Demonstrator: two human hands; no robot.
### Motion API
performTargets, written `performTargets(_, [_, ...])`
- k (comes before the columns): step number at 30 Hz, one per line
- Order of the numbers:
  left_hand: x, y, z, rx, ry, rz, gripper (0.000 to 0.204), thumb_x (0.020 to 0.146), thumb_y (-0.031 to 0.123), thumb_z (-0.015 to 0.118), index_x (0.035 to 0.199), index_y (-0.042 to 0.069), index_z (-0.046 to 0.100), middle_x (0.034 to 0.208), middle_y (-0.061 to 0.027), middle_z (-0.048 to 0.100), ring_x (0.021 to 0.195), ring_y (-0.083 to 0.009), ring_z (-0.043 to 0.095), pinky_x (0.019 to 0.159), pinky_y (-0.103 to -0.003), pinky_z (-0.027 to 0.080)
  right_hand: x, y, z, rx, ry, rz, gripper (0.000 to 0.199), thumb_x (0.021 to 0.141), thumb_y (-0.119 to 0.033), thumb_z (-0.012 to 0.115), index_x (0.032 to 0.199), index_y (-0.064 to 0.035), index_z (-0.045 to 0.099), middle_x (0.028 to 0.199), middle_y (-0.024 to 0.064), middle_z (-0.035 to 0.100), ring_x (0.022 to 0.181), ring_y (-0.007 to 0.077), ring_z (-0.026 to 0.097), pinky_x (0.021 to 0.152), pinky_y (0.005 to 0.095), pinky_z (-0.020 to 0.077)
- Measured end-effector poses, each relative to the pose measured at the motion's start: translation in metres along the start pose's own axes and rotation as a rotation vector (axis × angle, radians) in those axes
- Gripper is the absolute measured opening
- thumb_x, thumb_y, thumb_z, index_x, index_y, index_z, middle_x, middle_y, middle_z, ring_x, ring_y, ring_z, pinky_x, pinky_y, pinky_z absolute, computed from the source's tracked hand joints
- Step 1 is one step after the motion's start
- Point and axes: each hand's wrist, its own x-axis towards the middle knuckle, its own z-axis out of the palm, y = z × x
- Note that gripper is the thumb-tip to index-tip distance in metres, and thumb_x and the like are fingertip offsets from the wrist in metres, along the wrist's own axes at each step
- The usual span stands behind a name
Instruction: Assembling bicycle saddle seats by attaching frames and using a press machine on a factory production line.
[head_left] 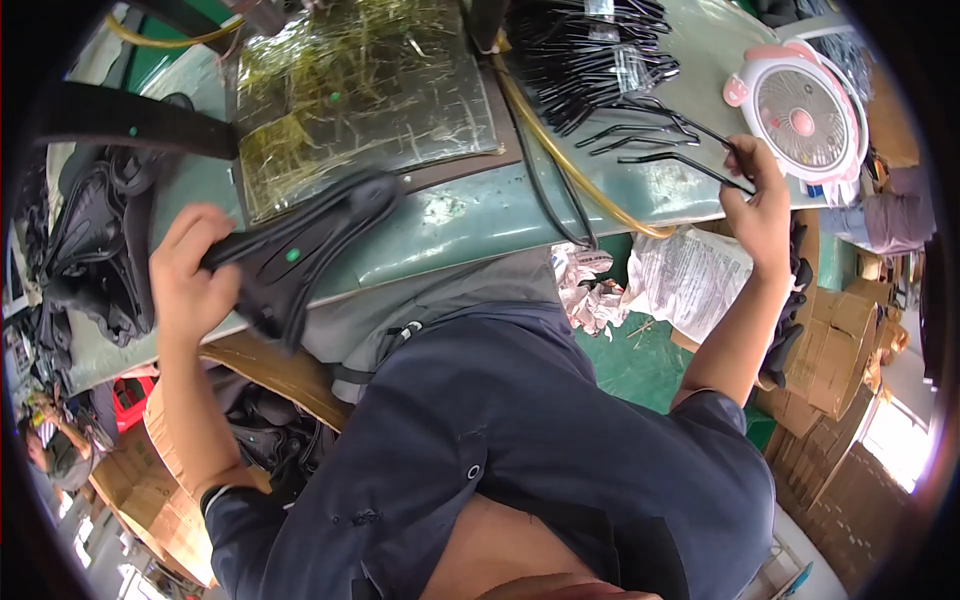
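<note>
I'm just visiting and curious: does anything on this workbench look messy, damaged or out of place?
Mostly a busy bench. Crumpled paper lies on the floor under the table edge, and the clear plastic sheet over the pad looks scratched and wrinkled. The left hand holds a black saddle-shaped part; the right hand holds a bent wire.

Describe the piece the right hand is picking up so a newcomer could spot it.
On the green workbench, beside the pink desk fan, lies a heap of black bent wire rails. The right hand pinches one rail pulled clear of the heap.

Matt black plastic saddle base [300, 255], glossy metal rails [690, 162]
</note>
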Motion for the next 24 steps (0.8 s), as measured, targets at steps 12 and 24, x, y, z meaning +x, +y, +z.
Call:
performTargets(12, [0.014,0.022,0.088,-0.321,0.307,-0.045,0.031,0.089,0.005,0.074,0.120,0.002,0.074,0.119,-0.0145,0.075,0.110,-0.0306,0.073,0.098,-0.036,0.056,0.000,-0.135,0.175,0.802,-0.308,-0.206,0.059,0.077,0.018,0.077,0.132,0.0019,0.066,0.107,0.0022,0.055,0.073,0.0057,0.045,0.072,0.0200,0.0447])
performTargets(24, [-0.009,0.023,0.153,-0.669,0.796,-0.214,0.025,0.114,0.012,0.056,0.121,-0.004,0.073,0.116,-0.0095,0.078,0.104,-0.0155,0.070,0.094,-0.029,0.054,0.003,-0.176,0.226,0.330,-0.182,-0.552,0.053,0.078,-0.013,0.096,0.128,-0.0065,0.080,0.079,0.0007,0.051,0.068,0.0125,0.045,0.058,0.0281,0.0365])
